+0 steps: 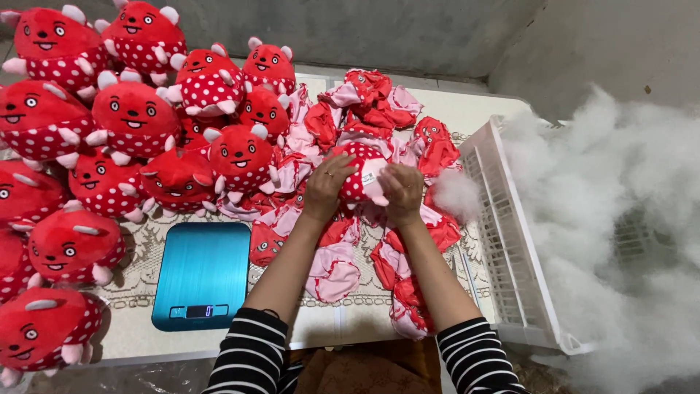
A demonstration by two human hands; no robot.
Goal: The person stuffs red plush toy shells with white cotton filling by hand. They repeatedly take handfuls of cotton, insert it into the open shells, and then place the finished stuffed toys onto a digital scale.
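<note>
Gripping a plush toy point(362, 177), both hands point(364, 186) sit near the crate rim point(503, 219).

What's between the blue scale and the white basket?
Head view: a heap of flat red-and-pink toy skins and the person's forearms lie between the scale and the basket.

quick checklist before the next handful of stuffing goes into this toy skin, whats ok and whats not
1. Toy skin held by both hands, left hand and right hand: ok.
2. Skin's opening clear for filling: cannot tell, hands cover it.
3. Loose stuffing in the white crate beside the right hand: ok.
4. Blue scale pan bare: ok.
5. Scale reading: cannot tell, too small.
6. Empty skins still piled ahead: ok.
</note>
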